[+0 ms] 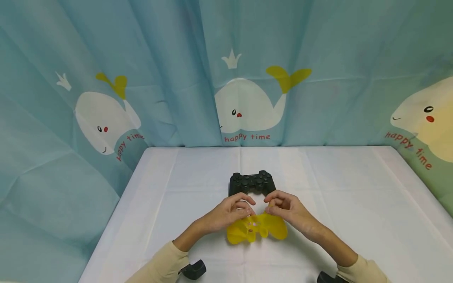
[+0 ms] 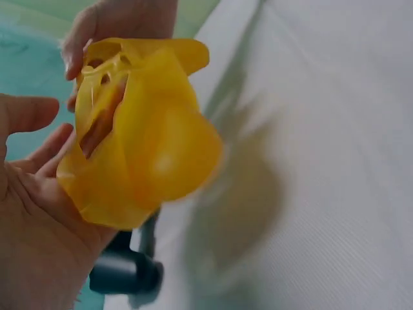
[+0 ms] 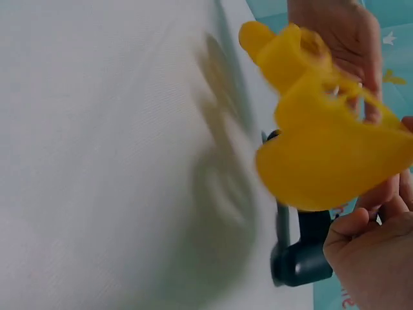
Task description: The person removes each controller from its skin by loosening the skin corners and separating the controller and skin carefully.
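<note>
A yellow, soft-looking game controller cover is held up above the white table. My right hand pinches its far right edge between thumb and fingers. The left hand lies at the cover's left side, its fingers behind it. In the left wrist view, that hand's thumb stands apart from the cover and the fingers support it from beneath. Seen from the right wrist, the cover hides part of both hands. A black game controller lies on the table just beyond the hands, its lower grips partly hidden.
White cloth covers the table. Blue curtains with printed whales hang along the back and sides. Black devices sit at both wrists, one by the left sleeve and another by the right.
</note>
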The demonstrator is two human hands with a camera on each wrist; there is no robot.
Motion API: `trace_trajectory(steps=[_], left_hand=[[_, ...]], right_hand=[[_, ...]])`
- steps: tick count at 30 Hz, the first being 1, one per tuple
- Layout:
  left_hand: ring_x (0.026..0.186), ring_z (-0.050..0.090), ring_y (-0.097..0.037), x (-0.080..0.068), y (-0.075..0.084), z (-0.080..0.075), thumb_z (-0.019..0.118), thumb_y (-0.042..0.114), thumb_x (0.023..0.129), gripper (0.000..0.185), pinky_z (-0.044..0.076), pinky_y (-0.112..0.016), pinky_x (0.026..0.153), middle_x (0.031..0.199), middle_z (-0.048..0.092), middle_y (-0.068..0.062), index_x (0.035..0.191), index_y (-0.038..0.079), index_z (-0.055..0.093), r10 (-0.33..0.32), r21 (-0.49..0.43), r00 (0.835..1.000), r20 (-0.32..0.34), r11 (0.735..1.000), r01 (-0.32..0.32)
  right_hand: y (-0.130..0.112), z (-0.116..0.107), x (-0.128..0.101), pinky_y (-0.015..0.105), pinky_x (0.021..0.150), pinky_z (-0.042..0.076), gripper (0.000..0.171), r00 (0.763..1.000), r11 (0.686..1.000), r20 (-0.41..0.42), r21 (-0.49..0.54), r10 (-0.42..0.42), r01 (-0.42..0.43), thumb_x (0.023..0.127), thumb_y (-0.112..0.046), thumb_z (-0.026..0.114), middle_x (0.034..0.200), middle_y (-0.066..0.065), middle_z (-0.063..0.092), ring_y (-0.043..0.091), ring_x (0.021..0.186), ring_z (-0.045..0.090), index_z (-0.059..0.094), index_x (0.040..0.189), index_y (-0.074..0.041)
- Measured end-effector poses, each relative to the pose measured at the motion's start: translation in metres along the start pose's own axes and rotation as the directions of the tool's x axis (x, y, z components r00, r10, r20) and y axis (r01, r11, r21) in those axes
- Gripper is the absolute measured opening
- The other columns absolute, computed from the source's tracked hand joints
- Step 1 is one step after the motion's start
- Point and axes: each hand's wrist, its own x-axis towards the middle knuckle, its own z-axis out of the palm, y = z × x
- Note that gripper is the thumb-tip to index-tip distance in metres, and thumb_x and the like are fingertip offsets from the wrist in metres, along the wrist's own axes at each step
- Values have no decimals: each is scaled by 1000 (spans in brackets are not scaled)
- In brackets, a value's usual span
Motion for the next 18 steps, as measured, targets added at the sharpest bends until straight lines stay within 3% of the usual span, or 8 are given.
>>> trace_trajectory(steps=[3,6,9,12,14,18], left_hand=[[109,62,-15,-3,-5,-2,50,6,104,27,47,-30,99,119,65,-8,128,-6,55,-28,85,1000,-9,996,28],[111,58,-13,-5,-10,-3,50,2,101,25,45,-29,99,122,63,-2,124,1,61,-59,195,998,-27,979,63],[109,55,-13,-6,-14,-4,56,0,99,24,47,-28,94,122,60,2,120,8,64,-54,342,997,-55,937,69],[102,54,-16,-7,-17,-5,64,3,97,23,50,-28,86,119,56,0,119,6,63,-10,467,995,-98,882,55],[101,55,-17,-7,-18,-5,67,4,96,25,52,-29,86,117,55,-1,120,4,60,7,494,990,-138,867,63],[101,58,-17,-8,-19,-5,68,7,95,26,53,-30,86,114,58,-1,119,7,57,28,493,982,-189,867,71]], right_hand=[[3,-2,0,26,75,47,34,999,1000,-44,-8,26,-27,99,-13,65,84,9,58,18,78,56,52,117,13],[6,-4,0,24,75,47,31,993,997,-103,-41,56,-60,100,-13,64,86,10,59,19,80,56,54,115,12],[8,-7,1,23,79,48,28,982,994,-172,-58,78,-90,101,-12,63,90,11,63,19,85,58,56,114,11],[9,-9,2,23,79,47,27,968,992,-227,-48,104,-117,102,-12,61,93,11,64,19,87,57,56,115,11],[8,-10,3,23,77,45,27,958,989,-256,-41,130,-145,102,-13,60,93,10,64,19,87,56,56,117,10],[8,-11,4,25,69,42,31,940,981,-291,-23,180,-194,103,-16,59,94,8,62,18,87,54,52,121,7]])
